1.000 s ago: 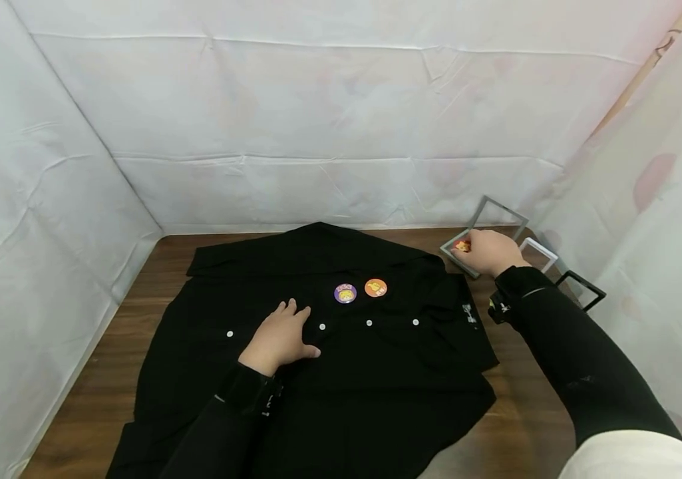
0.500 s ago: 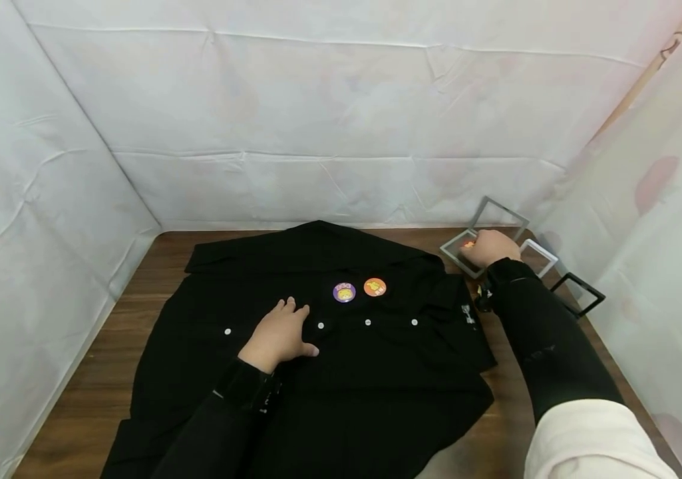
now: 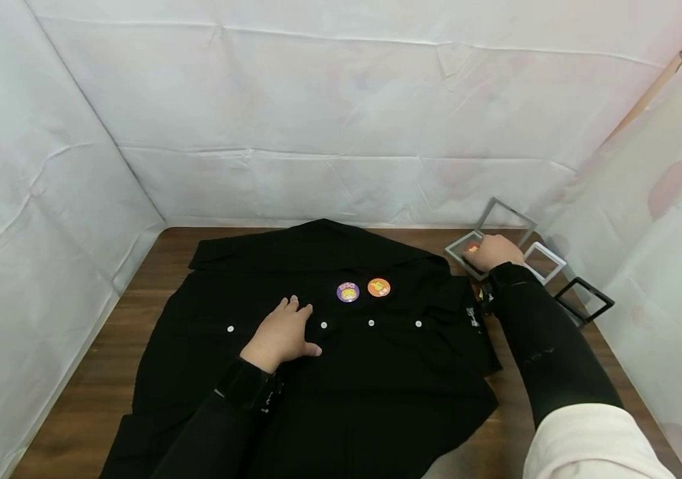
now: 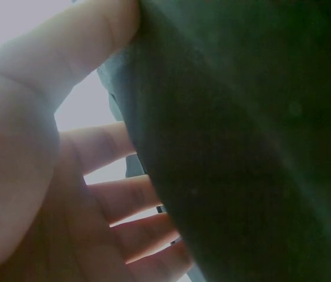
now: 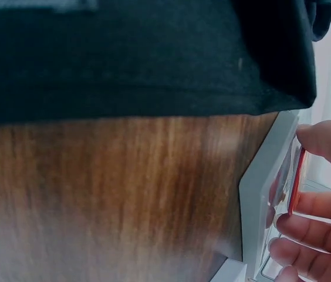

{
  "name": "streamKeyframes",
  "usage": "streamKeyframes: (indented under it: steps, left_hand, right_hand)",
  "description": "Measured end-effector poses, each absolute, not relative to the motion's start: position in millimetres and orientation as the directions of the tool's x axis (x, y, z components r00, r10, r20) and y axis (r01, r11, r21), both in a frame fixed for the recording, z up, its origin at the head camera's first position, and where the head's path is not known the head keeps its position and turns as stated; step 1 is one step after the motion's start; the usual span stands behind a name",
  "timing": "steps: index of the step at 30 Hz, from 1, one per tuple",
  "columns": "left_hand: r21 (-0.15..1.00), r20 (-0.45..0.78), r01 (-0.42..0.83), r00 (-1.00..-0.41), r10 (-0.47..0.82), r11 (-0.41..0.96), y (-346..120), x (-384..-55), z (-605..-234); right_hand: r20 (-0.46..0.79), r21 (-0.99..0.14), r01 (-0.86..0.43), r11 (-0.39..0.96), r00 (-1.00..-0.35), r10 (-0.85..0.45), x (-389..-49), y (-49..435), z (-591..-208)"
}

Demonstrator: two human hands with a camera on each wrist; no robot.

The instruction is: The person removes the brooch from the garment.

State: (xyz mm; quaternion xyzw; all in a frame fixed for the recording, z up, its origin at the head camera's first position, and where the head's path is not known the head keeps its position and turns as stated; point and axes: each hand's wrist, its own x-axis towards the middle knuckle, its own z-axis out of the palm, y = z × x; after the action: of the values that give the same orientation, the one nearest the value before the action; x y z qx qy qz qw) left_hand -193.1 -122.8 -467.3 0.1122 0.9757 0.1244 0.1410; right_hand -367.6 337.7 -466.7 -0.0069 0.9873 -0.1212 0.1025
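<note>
A black button-up shirt [image 3: 376,372] lies spread on the wooden table. My left hand [image 3: 278,336] rests on its middle with fingers spread; in the left wrist view, dark cloth [image 4: 230,141] hides the fingertips. At the far right, my right hand [image 3: 495,253] reaches into a grey hinged frame [image 3: 454,252] that stands unfolded. Its thumb and fingers pinch a small round red-edged badge [image 5: 297,181] at the frame's clear panel, the badge standing on edge in the right wrist view. A purple badge [image 3: 348,292] and an orange badge [image 3: 379,287] lie on the shirt.
Beside the grey frame stand a white frame [image 3: 545,262] and a black frame [image 3: 584,301], along the right curtain [image 3: 664,286]. White cloth walls [image 3: 329,120] border the table's back and left. Bare wood [image 3: 520,392] shows right of the shirt.
The right forearm has swung inward to the left and the right hand has turned a little over the badge in the grey frame. My left hand stays on the shirt.
</note>
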Motion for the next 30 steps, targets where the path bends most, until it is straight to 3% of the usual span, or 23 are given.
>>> streamKeyframes:
  steps: [20,30]
  left_hand:
    - [0.281,-0.239,0.194,-0.934,0.264,0.940,-121.8,-192.1,-468.2]
    - [0.285,-0.241,0.197,-0.932,0.269,0.938,-119.6,-191.7,-469.0]
  right_hand:
    - [-0.205,-0.237,0.004,0.971,-0.978,-0.046,-362.3,338.0,-465.4]
    - [-0.191,-0.158,-0.028,0.987,-0.980,-0.058,-359.2,335.0,-459.6]
